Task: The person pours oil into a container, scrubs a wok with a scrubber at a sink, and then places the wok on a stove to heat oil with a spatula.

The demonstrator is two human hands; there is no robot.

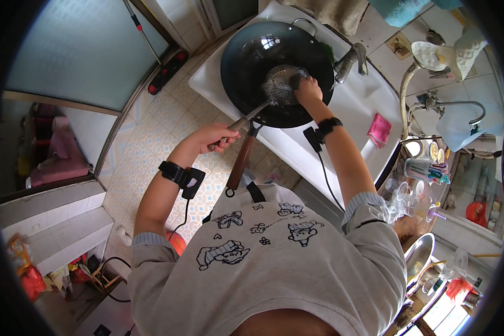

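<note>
My left hand (219, 137) grips the handle of a perforated metal skimmer (282, 94). The skimmer's round, holed head lies over the inside of a large dark wok (245, 63), with whitish suds or water on it. Fingers of my right hand (309, 91) press a dark scouring pad (295, 80) onto the skimmer head; the hand partly hides the pad. The wok rests on a white sink (353, 105). Its wooden handle (241, 161) points back towards me, beside my left hand, and a metal loop handle (306, 24) is at its far side.
A metal faucet (350, 63) stands at the sink's right, beyond the wok. A pink cloth (379, 130) lies on the sink's right side. Clear cups (403, 197) and a container of toothbrushes (424, 169) crowd the right-hand counter. Corded devices are strapped to both my forearms. A mop (168, 72) leans at left.
</note>
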